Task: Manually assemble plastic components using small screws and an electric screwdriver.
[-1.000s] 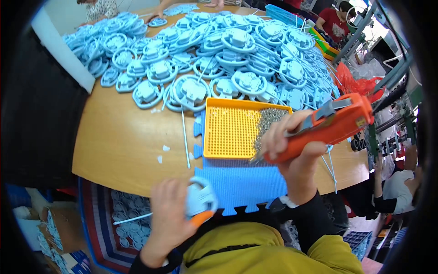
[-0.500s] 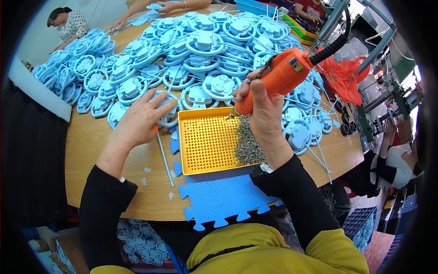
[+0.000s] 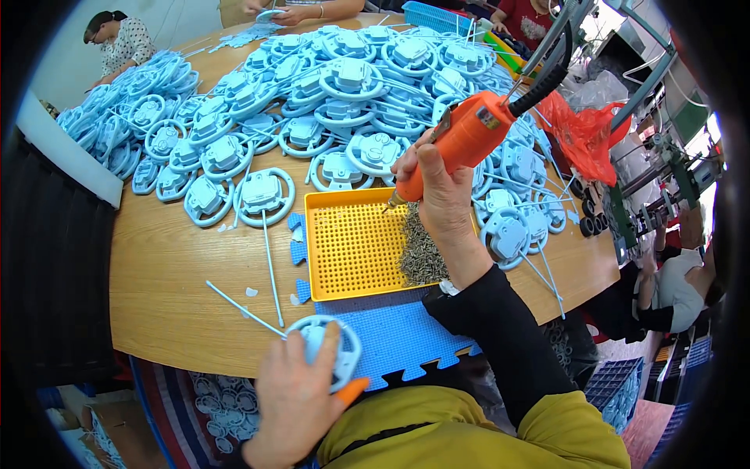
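Gripped firmly in right hand, orange screwdriver; left hand clasps blue toy wheel; wheel is best steadied flat before tip is seated.

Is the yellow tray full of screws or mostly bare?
Mostly bare. The yellow tray shows its perforated floor across most of its area; the screws lie in one heap along its right side, beside the right hand.

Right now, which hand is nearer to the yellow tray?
Right. The right hand holds the orange screwdriver over the yellow tray; the left hand holds a blue wheel nearer the person.
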Tool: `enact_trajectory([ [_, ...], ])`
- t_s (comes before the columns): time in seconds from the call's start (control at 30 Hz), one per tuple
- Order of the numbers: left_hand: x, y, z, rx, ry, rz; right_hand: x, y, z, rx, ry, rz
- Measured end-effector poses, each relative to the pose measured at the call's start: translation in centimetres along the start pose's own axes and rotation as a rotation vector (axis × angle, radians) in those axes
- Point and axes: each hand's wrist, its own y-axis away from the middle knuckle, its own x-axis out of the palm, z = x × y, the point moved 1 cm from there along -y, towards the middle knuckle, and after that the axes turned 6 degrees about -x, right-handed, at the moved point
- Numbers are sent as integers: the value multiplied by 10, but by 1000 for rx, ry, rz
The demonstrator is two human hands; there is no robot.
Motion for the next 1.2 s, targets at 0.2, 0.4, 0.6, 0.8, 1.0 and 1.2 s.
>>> enact_trajectory([
  [0.2,15,-4,-6,-63,198,-61,3,1,14,-6,30,-21],
  [0.4,45,-19,14,221,266,-145,31,26,88,-28,-200,94],
  [0.6,59,-15,-6,91,284,-248,45,98,96,250,-308,233],
  [0.8,60,-17,-4,84,341,-233,58,106,88,245,-97,198],
  [1.0,59,-20,-3,97,295,-201,63,104,90,293,-94,308],
  [1.2,46,-9,-5,164,341,-210,56,109,83,302,-177,234],
])
